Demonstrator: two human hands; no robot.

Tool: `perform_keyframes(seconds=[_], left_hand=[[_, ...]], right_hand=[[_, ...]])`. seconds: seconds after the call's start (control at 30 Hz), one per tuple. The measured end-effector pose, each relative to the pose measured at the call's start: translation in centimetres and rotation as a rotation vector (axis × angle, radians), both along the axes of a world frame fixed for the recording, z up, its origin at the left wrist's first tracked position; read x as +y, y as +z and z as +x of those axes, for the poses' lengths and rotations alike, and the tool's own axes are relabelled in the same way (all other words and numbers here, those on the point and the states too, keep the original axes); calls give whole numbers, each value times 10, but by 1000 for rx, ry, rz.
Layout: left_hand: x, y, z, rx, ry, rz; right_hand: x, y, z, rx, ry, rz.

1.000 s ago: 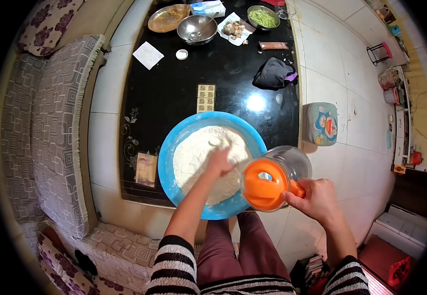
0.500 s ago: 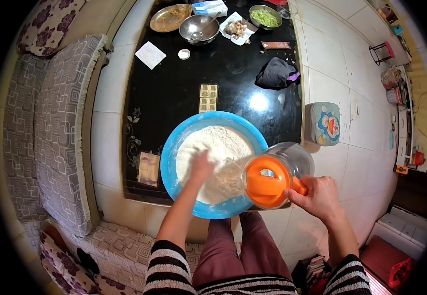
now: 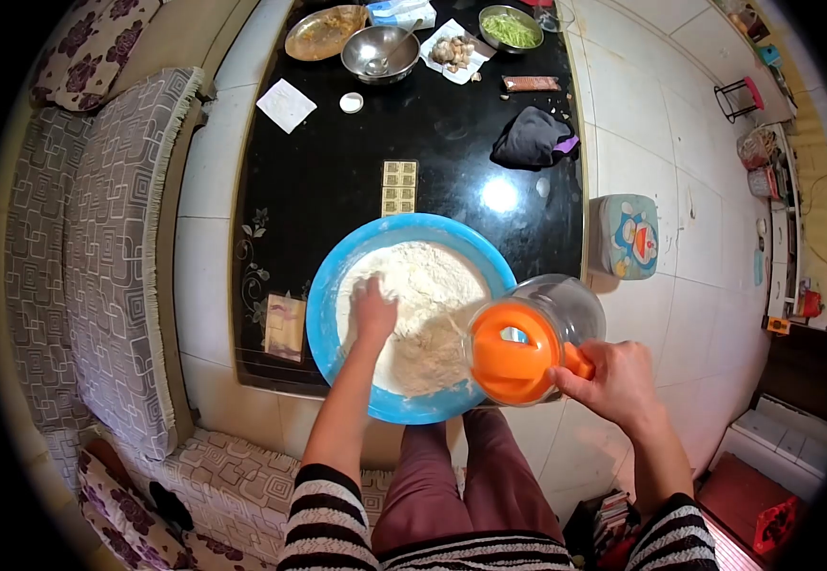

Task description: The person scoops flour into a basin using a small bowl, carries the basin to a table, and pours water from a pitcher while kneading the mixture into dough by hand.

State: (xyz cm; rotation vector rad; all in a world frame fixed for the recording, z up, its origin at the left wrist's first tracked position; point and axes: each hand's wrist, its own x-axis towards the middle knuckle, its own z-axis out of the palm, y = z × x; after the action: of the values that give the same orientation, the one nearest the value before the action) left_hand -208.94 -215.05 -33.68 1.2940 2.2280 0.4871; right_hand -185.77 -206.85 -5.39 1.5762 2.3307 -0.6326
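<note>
A blue basin (image 3: 413, 226) holding white flour (image 3: 433, 276) stands at the near edge of the black table. My left hand (image 3: 373, 309) is in the basin, its fingers apart and their tips touching the flour on the left side. The fingers of my right hand (image 3: 618, 376) wrap round the orange handle of a clear pitcher (image 3: 566, 300) with an orange lid (image 3: 513, 352). The pitcher is tilted, its spout over the basin's right rim. Beneath the spout a darker, wet-looking patch (image 3: 428, 357) shows in the flour; whether water is flowing I cannot tell.
On the black table (image 3: 328, 181) lie a gold gridded sheet (image 3: 400, 187), a dark cloth (image 3: 532, 138) and a napkin (image 3: 287, 105). Farther back are a metal bowl (image 3: 380, 57), garlic on paper (image 3: 455, 52) and a bowl of shredded greens (image 3: 511, 29). A stool (image 3: 630, 236) stands right.
My left hand has moved slightly left and away from me across the flour, and its fingers show more clearly. The right hand keeps the pitcher tilted in nearly the same place.
</note>
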Motion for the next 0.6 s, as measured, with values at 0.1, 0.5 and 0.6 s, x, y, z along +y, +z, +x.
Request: perform_keyframes(seconds=[0.1, 0.5, 0.6], left_hand=[[-17, -9, 28, -197, -237, -73], [1, 2, -15, -171, 125, 39], [44, -15, 19, -238, 89, 139]], right_hand=[[1, 0, 1, 12, -10, 5], [-2, -6, 11, 100, -119, -34], [-3, -5, 11, 90, -148, -47]])
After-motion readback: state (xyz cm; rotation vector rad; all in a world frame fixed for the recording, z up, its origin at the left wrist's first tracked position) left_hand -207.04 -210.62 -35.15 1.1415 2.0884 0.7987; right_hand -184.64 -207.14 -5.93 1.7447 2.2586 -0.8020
